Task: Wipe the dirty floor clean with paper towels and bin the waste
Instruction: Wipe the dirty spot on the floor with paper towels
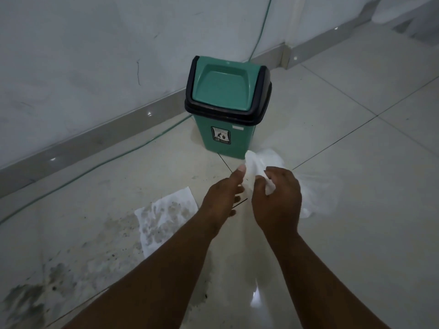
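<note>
Right hand [276,198] pinches paper towel [259,162] (left open).

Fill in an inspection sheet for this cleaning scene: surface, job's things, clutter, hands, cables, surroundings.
Surface: tiled floor, dirt smears at lower left.
Job's things: soiled paper towel flat on floor; white paper towel held; green swing-lid bin, lid closed.
Clutter: nothing seen.
Hands: left hand open, thumb on towel; right hand pinches towel.
Cables: green cable runs along floor, up wall behind bin.
Surroundings: white wall, grey skirting.
</note>
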`<move>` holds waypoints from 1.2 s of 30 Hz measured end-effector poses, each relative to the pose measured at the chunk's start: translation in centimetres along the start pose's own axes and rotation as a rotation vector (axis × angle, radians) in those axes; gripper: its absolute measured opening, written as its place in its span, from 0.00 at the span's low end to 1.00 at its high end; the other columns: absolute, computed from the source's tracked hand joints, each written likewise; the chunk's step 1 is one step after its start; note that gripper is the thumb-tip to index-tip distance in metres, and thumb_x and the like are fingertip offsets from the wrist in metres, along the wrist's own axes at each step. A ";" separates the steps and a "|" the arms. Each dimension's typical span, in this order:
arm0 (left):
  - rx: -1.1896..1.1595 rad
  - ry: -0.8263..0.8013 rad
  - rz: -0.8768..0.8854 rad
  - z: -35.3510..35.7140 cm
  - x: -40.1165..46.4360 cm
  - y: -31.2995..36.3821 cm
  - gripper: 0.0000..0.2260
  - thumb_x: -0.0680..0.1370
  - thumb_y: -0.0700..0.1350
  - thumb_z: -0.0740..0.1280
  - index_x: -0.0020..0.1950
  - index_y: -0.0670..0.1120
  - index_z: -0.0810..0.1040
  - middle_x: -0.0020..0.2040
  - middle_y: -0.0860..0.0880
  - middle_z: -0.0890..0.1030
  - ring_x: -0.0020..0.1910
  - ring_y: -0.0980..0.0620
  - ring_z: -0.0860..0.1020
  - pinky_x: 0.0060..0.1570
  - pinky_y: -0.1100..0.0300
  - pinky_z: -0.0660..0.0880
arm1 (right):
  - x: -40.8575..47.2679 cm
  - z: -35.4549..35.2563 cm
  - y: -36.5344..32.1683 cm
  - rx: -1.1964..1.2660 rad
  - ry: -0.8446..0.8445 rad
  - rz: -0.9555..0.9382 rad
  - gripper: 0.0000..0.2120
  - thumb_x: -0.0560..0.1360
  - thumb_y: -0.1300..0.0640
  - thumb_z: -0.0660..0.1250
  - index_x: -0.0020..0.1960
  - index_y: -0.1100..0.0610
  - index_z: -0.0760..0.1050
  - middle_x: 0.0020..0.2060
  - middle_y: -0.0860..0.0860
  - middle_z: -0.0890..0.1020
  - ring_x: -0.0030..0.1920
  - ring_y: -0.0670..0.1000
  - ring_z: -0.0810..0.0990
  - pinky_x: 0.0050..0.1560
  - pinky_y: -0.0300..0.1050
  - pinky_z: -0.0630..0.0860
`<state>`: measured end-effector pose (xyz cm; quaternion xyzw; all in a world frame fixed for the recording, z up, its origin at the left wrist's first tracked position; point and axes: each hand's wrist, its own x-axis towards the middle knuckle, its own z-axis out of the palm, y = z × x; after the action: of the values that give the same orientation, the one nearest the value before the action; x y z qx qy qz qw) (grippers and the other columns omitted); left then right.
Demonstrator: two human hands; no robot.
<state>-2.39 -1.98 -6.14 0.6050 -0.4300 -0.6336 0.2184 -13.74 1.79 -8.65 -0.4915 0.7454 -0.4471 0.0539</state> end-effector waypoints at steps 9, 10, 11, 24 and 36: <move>-0.516 0.049 -0.154 -4.6 -2.4 -4.0 0.14 0.79 0.50 0.68 0.61 0.44 0.80 0.50 0.44 0.87 0.49 0.44 0.86 0.48 0.52 0.82 | -7.1 0.2 -4.6 0.109 -0.367 -0.280 0.12 0.74 0.53 0.67 0.57 0.54 0.82 0.56 0.49 0.81 0.58 0.47 0.77 0.62 0.48 0.74; -0.508 0.082 -0.136 -5.3 -2.8 -4.6 0.12 0.80 0.46 0.66 0.61 0.44 0.79 0.49 0.44 0.87 0.48 0.44 0.86 0.46 0.52 0.82 | -7.6 0.1 -4.7 0.123 -0.386 -0.271 0.13 0.74 0.52 0.68 0.57 0.53 0.81 0.58 0.48 0.80 0.60 0.47 0.76 0.63 0.46 0.73; -0.512 0.104 -0.124 -6.1 -3.3 -5.1 0.10 0.81 0.44 0.64 0.61 0.45 0.79 0.49 0.45 0.87 0.47 0.44 0.86 0.45 0.51 0.83 | -8.3 0.1 -4.8 0.141 -0.406 -0.252 0.14 0.75 0.49 0.68 0.59 0.52 0.80 0.60 0.48 0.79 0.62 0.47 0.75 0.65 0.45 0.71; -0.451 0.013 0.019 -13.2 -9.8 -8.6 0.11 0.81 0.45 0.66 0.63 0.53 0.79 0.56 0.51 0.85 0.54 0.49 0.84 0.51 0.51 0.82 | -9.8 2.1 -7.9 0.320 -0.718 0.543 0.24 0.73 0.42 0.73 0.62 0.41 0.63 0.57 0.47 0.77 0.49 0.46 0.79 0.45 0.44 0.81; -0.243 0.329 0.171 -16.6 -12.9 -12.8 0.27 0.74 0.42 0.75 0.65 0.67 0.72 0.63 0.55 0.78 0.57 0.49 0.80 0.50 0.47 0.83 | -12.2 1.4 -9.1 0.213 -0.620 0.161 0.07 0.77 0.54 0.71 0.54 0.45 0.82 0.51 0.37 0.81 0.48 0.35 0.77 0.45 0.16 0.67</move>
<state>18.80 10.49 -7.38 0.6308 -0.3588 -0.5528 0.4097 -0.56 9.39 -7.31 -0.5353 0.6790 -0.3461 0.3641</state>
